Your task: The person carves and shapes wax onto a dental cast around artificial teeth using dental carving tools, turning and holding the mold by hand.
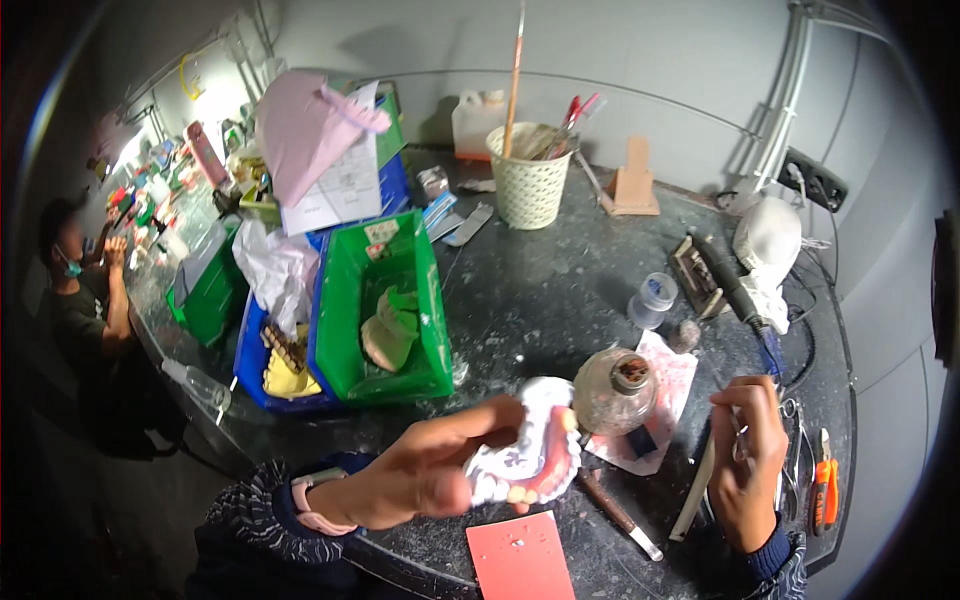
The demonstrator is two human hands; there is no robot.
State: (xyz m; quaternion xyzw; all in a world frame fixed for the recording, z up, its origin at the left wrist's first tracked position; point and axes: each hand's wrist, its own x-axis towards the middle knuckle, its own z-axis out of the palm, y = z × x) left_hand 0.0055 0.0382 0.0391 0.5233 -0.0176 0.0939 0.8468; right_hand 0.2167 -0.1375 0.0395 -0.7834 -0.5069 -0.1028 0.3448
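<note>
My left hand is closed around a white dental cast with pink wax and several teeth along its ridge. It is held above the front edge of the bench, over a pink wax sheet with crumbs on it. My right hand is at the right side with its fingers curled in. A thin shiny piece shows by those fingers, but its kind is unclear. Beside this hand lie a long pale strip and scissors. Between my hands rests a brown-handled wax knife.
A round glass burner stands on a stained pink sheet. Left are a green bin holding a cast and a blue bin. Orange pliers, a handpiece and a tool basket surround the bench. Far left, another person works.
</note>
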